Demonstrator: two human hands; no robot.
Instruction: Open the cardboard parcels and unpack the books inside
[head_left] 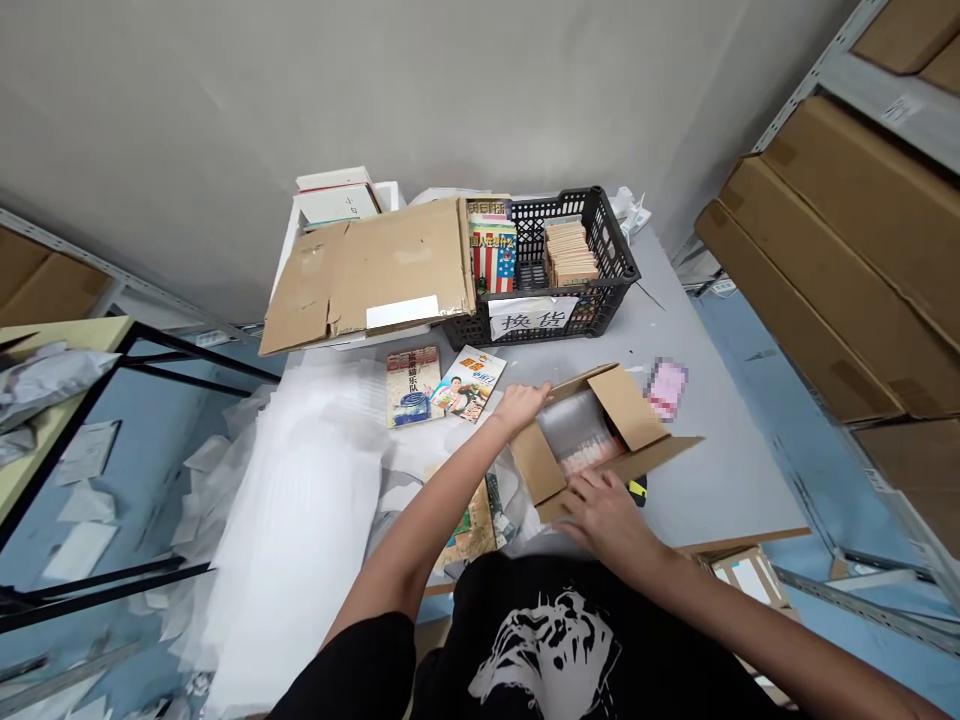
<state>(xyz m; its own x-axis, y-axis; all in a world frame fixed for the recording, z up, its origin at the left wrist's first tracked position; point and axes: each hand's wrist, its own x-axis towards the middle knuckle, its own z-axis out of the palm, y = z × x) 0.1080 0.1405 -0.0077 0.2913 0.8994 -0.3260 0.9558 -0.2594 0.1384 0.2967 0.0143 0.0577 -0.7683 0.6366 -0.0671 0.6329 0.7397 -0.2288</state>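
Note:
A small open cardboard box [637, 415] sits on the grey table [720, 470] in front of me, with a clear-wrapped pinkish item [581, 440] inside. My left hand [519, 405] grips the box's far left flap, fingers curled over its edge. My right hand [604, 510] rests on the near side of the box, fingers spread along the flap. Two books [439, 385] lie flat just left of the box.
A black plastic crate [592, 285] holding books stands at the back, a flattened cardboard sheet [367, 270] beside it. White foam wrap [300, 500] covers the table's left. More books [472, 525] lie near my left forearm. Shelves of cartons [847, 240] line the right.

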